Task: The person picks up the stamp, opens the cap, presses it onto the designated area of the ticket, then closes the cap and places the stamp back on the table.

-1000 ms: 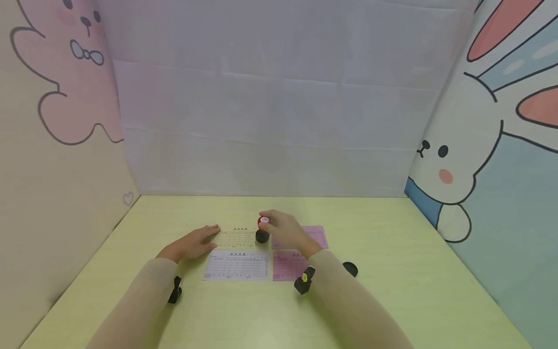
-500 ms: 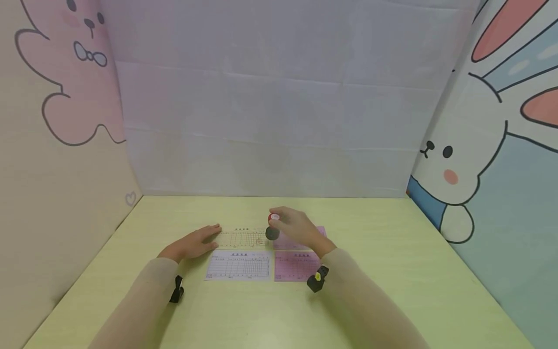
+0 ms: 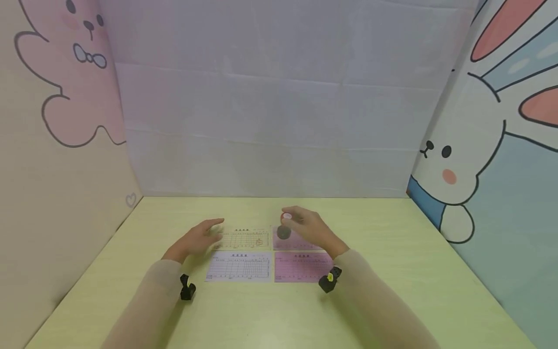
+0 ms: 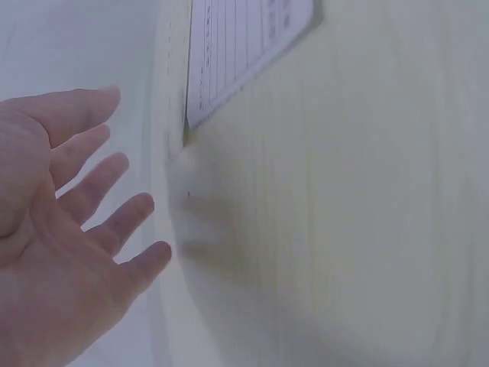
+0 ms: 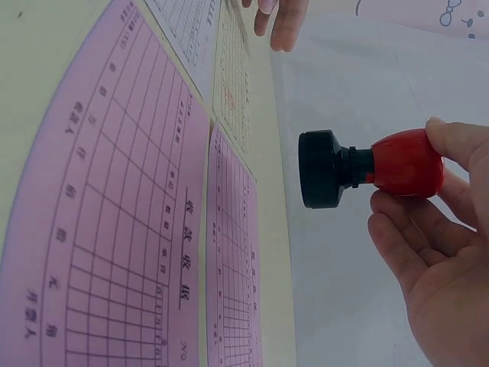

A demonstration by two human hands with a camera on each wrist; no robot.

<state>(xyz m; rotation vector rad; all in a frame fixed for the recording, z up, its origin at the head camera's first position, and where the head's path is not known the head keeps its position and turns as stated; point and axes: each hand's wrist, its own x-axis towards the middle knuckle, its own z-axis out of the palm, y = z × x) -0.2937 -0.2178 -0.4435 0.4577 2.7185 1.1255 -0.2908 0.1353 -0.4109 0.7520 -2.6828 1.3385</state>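
Observation:
My right hand (image 3: 311, 228) pinches the red handle of a stamp (image 5: 409, 163) between thumb and fingers. The stamp's round black base (image 3: 284, 232) hangs over the rear pink form (image 3: 300, 245); in the right wrist view it is clear of the paper. Beside that form lies a yellow form (image 3: 235, 239) with a small red stamp mark at its right end. My left hand (image 3: 195, 241), fingers spread and holding nothing, hovers by the yellow form's left end; its shadow falls on the table in the left wrist view.
Nearer me lie a white form (image 3: 239, 266) and a second pink form (image 3: 301, 267), side by side. Both wrists carry black cameras. A white sheet (image 3: 270, 121) stands behind the table (image 3: 261, 320), with cartoon-printed walls left and right.
My right hand has carried the stamp rightward from the yellow form to above the rear pink form, uncovering the red mark. My left hand has risen off the yellow form. My arm now hides a black disc.

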